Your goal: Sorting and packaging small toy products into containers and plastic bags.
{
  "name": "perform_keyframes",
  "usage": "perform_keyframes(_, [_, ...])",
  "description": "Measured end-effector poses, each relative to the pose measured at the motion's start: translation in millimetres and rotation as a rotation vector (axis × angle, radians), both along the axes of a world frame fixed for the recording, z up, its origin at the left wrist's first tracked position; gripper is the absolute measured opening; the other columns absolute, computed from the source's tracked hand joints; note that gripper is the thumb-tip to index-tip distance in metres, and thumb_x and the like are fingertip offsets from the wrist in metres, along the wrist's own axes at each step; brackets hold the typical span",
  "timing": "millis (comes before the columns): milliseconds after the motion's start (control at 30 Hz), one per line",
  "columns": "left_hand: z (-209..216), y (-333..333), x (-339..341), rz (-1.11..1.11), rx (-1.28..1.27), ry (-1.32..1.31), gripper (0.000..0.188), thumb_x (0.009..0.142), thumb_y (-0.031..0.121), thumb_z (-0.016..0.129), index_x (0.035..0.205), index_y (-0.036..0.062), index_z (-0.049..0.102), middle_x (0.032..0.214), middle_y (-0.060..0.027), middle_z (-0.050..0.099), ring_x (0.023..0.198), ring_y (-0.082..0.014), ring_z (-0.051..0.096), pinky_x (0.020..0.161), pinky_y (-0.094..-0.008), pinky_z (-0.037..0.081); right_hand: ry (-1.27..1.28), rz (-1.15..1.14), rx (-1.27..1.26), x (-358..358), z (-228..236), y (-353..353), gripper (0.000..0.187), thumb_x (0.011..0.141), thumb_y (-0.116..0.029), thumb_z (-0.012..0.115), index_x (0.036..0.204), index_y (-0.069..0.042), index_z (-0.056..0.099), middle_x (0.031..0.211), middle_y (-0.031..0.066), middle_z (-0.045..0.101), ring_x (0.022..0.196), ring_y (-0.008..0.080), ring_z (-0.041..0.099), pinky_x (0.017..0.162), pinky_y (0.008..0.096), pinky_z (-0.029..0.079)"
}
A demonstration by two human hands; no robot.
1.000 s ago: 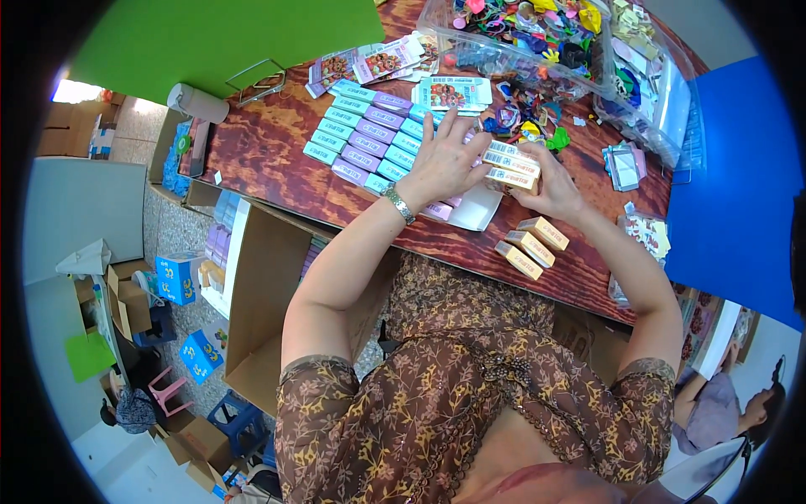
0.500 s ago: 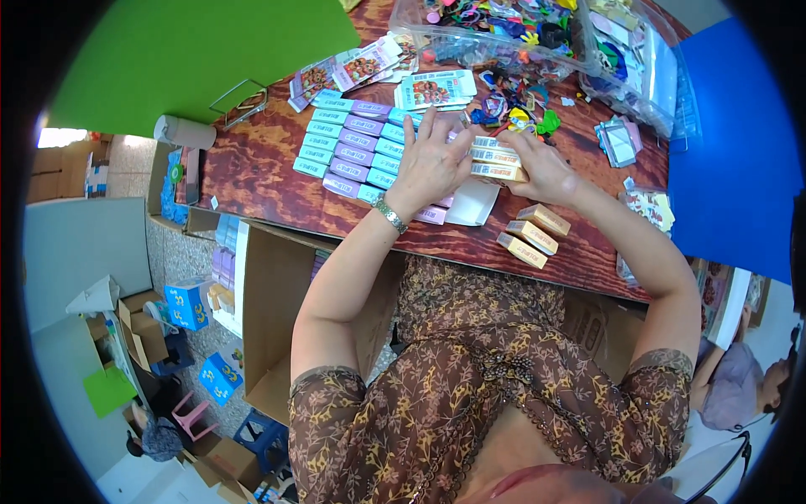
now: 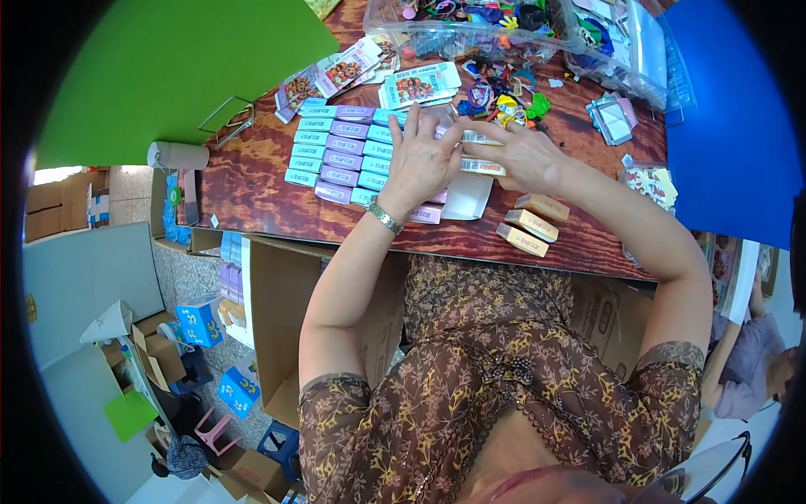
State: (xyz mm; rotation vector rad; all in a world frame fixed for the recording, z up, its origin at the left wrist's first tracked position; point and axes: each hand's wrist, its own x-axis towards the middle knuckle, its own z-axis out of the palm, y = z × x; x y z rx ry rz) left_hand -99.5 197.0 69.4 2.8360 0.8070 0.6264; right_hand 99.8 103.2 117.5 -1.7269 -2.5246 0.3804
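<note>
Boxes in pale blue and purple (image 3: 342, 158) stand in close rows on the table (image 3: 252, 197), and my left hand (image 3: 426, 160) lies spread over their right-hand end, fingers apart, clenched on nothing. My right hand (image 3: 527, 158) reaches across the cream boxes (image 3: 483, 167) just beside it, its fingertips meeting my left fingers; whether I pinch those boxes or only press on them, I cannot tell, since my own hand hides that side. A white card panel (image 3: 468, 199) lies just nearer me, and three yellow boxes (image 3: 532, 224) stand apart by the table's edge, untouched. I judge the step in hand to be squaring the cream boxes against the rows. The next move seems to call for even pressure from both hands, so no row gets shoved askew.
</note>
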Motion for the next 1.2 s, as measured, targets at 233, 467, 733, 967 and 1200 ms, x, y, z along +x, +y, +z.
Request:
perform_keyframes(233, [-1.5, 0.3, -0.2, 0.005, -0.001, 0.010, 0.035, 0.087, 0.026, 0.063, 0.122, 0.0203, 0.065, 0.120, -0.0183, 0.057, 0.130, -0.0477, 0.041, 0.101, -0.0751, 0.028, -0.151, 0.031, -0.035, -11.1, -0.4, 11.3, 0.062, 0.071, -0.013, 0.076, 0.129, -0.017, 0.056, 0.137, 0.0114, 0.047, 0.093, 0.0369, 0.066, 0.079, 0.0433, 0.059])
perform_keyframes(467, [0.9, -0.7, 3.4, 0.060, 0.009, 0.009, 0.035, 0.093, 0.033, 0.060, 0.125, 0.0192, 0.064, 0.124, -0.0181, 0.056, 0.134, -0.0466, 0.038, 0.104, -0.0715, 0.028, -0.259, 0.128, -0.127, -20.5, 3.5, 30.5, 0.042, 0.070, -0.016, 0.074, 0.110, -0.004, 0.065, 0.115, 0.0144, 0.058, 0.094, 0.0320, 0.068, 0.078, 0.0416, 0.058])
perform_keyframes(733, [-2.1, 15.8, 0.3, 0.067, -0.365, -0.201, 0.057, 0.103, 0.045, 0.042, 0.137, 0.0004, 0.050, 0.136, -0.0224, 0.055, 0.140, -0.0468, 0.034, 0.112, -0.0644, 0.022, -0.192, -0.028, -0.217, -26.2, -11.6, 40.0, 0.075, 0.066, -0.015, 0.079, 0.132, -0.002, 0.046, 0.126, 0.0188, 0.052, 0.100, 0.0378, 0.063, 0.085, 0.0440, 0.056])
perform_keyframes(967, [3.3, 12.1, -0.8, 0.065, -0.370, -0.170, 0.059, 0.104, 0.045, 0.040, 0.137, -0.0031, 0.048, 0.136, -0.0244, 0.054, 0.139, -0.0473, 0.035, 0.114, -0.0630, 0.020, 0.098, -0.201, 0.051, -30.6, -25.6, 25.9, 0.089, 0.060, -0.006, 0.081, 0.138, -0.004, 0.038, 0.138, 0.0195, 0.038, 0.113, 0.0395, 0.056, 0.094, 0.0454, 0.052])
perform_keyframes(1200, [7.3, 16.2, -0.2, 0.094, -0.582, -0.360, 0.067, 0.104, 0.044, 0.040, 0.145, -0.0088, 0.035, 0.140, -0.0306, 0.049, 0.139, -0.0470, 0.036, 0.115, -0.0612, 0.019, 0.039, -0.238, -0.071, -47.7, -14.8, 38.5, 0.101, 0.060, -0.008, 0.082, 0.149, -0.008, 0.034, 0.158, 0.0215, 0.020, 0.130, 0.0399, 0.045, 0.101, 0.0467, 0.047])
